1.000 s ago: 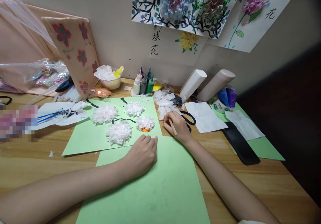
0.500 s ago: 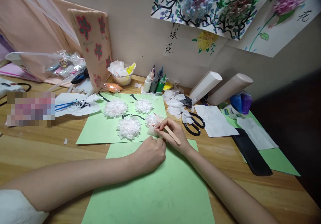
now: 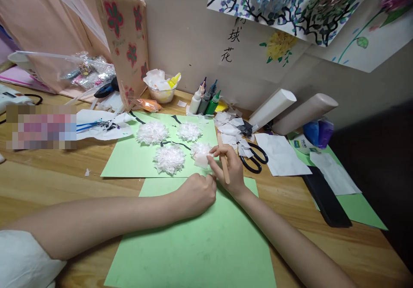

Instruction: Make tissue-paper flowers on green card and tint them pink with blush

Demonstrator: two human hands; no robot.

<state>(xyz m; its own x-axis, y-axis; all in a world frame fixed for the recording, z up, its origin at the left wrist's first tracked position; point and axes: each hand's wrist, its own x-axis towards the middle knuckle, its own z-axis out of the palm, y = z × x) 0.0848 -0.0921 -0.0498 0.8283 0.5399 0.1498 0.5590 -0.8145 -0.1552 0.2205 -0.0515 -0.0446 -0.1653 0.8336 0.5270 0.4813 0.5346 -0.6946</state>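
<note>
Between the fingers of my right hand [image 3: 232,170] is a wooden craft stick [image 3: 223,161], now nearly upright. Its fingertips also touch a small piece of white tissue paper [image 3: 201,160] at the front of the right-hand paper flower [image 3: 200,149]. My left hand [image 3: 197,193] is curled into a fist beside it, resting over a plain green sheet [image 3: 190,253]; what its fingers hold, if anything, is hidden. Several fluffy white paper flowers [image 3: 169,159] with dark painted stems sit on the far green sheet [image 3: 124,163].
Black-handled scissors [image 3: 254,158] lie right of my right hand, near torn tissue scraps [image 3: 227,127]. Behind stand paint bottles [image 3: 204,101] and a plastic bowl [image 3: 163,93]. A white sheet [image 3: 280,154] and a black phone-like slab [image 3: 327,197] lie to the right.
My right hand has turned, swinging the craft stick from slanted to nearly upright. The tissue piece now lies against the right-hand flower. My left hand stays a fist. The view has shifted slightly.
</note>
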